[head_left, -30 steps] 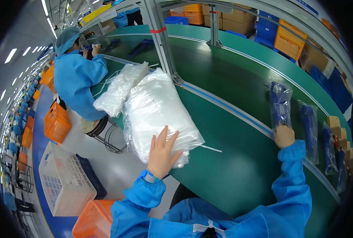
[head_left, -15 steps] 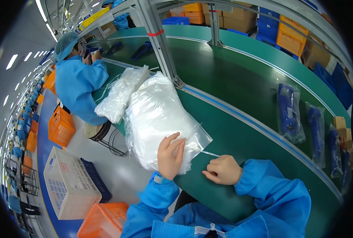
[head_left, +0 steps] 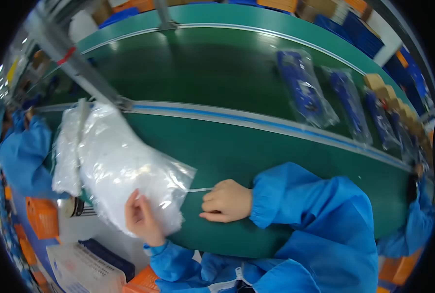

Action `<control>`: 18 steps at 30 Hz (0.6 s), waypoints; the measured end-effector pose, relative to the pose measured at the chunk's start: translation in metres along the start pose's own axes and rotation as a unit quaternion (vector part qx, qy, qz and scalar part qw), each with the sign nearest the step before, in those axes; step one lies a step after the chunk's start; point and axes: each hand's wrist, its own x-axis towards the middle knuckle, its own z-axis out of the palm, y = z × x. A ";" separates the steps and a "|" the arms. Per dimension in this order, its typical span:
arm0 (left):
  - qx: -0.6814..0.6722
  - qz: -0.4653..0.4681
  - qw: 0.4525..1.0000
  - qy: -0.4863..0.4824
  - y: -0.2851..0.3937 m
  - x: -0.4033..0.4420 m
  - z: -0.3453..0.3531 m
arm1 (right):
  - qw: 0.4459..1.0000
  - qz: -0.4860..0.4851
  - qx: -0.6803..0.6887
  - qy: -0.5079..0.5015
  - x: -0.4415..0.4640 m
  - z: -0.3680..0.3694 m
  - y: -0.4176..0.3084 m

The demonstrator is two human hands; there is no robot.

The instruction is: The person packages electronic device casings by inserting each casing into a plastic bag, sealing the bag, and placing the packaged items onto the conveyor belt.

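Observation:
A stack of clear plastic bags point(head_left: 115, 161) lies on the green table, with another crumpled bundle of bags point(head_left: 67, 151) on its left. My left hand point(head_left: 143, 219) rests at the stack's near edge, fingers loosely bent and apart, with nothing seen in it. Right of the stack, my right hand point(head_left: 228, 201) is closed, knuckles up, low over the table. A thin white strip point(head_left: 199, 189) runs from the bags to the fingers of this hand. Whether the fingers grip it is hidden.
Beyond a metal rail, bagged blue parts point(head_left: 303, 90) lie on a green conveyor point(head_left: 203, 63), with tan blocks point(head_left: 381, 88) at the right. A metal post point(head_left: 81, 68) stands behind the bags. Co-workers' sleeves point(head_left: 24, 151) show at both sides. A white crate point(head_left: 81, 271) sits lower left.
The view has turned to the right, so the bags and both hands appear further left. A co-worker at the right has come into view. My hands keep much the same pose.

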 end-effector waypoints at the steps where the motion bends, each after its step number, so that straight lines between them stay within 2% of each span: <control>1: -0.015 -0.006 1.000 0.001 -0.005 0.002 -0.002 | 1.000 0.011 0.003 -0.005 0.000 0.000 0.002; 6: -0.017 -0.009 1.000 -0.019 0.000 0.003 0.001 | 0.999 0.039 0.028 -0.020 0.000 0.003 0.004; 18: -0.016 -0.005 1.000 -0.021 0.000 0.007 0.002 | 0.999 0.034 0.032 -0.011 0.008 0.000 0.008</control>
